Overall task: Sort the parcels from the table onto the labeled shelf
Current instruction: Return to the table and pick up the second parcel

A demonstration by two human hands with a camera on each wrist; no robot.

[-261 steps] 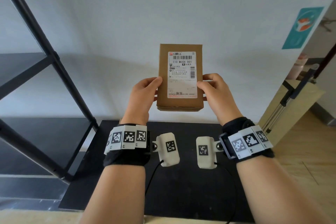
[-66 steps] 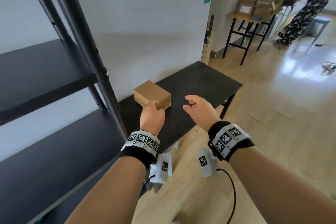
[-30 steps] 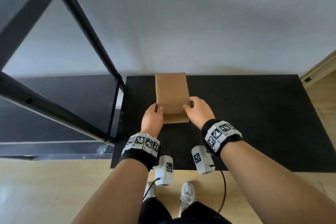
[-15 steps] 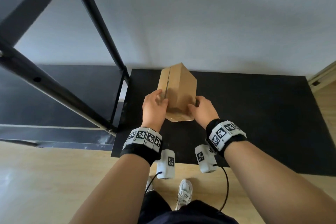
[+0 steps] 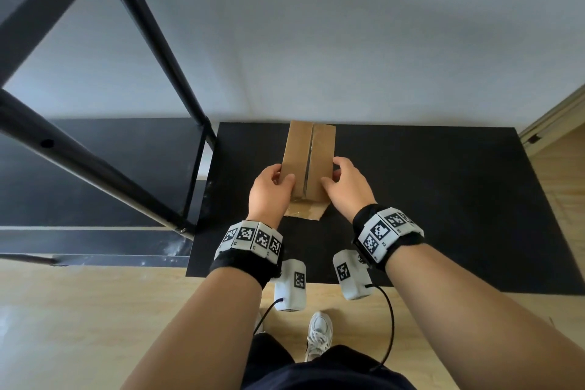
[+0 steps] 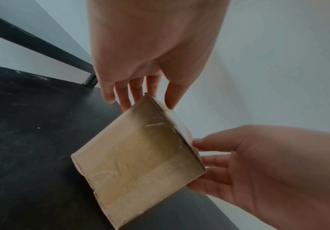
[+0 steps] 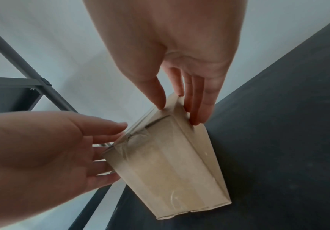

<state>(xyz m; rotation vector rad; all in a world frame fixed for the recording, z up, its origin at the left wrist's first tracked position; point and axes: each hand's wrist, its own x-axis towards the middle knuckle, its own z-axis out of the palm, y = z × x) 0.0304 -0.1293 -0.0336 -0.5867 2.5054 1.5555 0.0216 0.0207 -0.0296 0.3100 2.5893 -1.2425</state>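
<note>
Head view: a brown cardboard parcel point(image 5: 308, 165) is held between both hands above the black worktop point(image 5: 427, 199), near its left edge and close to the white wall point(image 5: 348, 41). The face turned upward shows a taped centre seam running away from the person. The near end of the parcel is at the worktop surface; whether it rests there or is just clear of it cannot be told.

The left hand point(image 5: 269, 191) grips the parcel's left side, thumb laid on the upper face and fingers round the edge. The right hand point(image 5: 346, 188) grips the right side in the same manner, thumb on top. Both hands are thus clamped on the parcel, one to each side, and do not touch each other.

Left wrist view: the left hand point(image 6: 150, 54) reaches down to the parcel point(image 6: 138, 163), fingertips point(image 6: 125, 102) at its upper corner, and the right hand point(image 6: 258, 168) holds the opposite edge. Clear tape covers the end face.

Right wrist view: the right hand point(image 7: 180, 54) has its thumb on one side of the top edge and its fingers point(image 7: 199, 112) on the other; the left hand point(image 7: 42, 155) meets the parcel point(image 7: 170, 163) from the other side.

A black metal shelf point(image 5: 95, 168) stands just beside the worktop on the left. Light wooden floor point(image 5: 95, 326) and a white shoe point(image 5: 319, 334) appear below.
</note>
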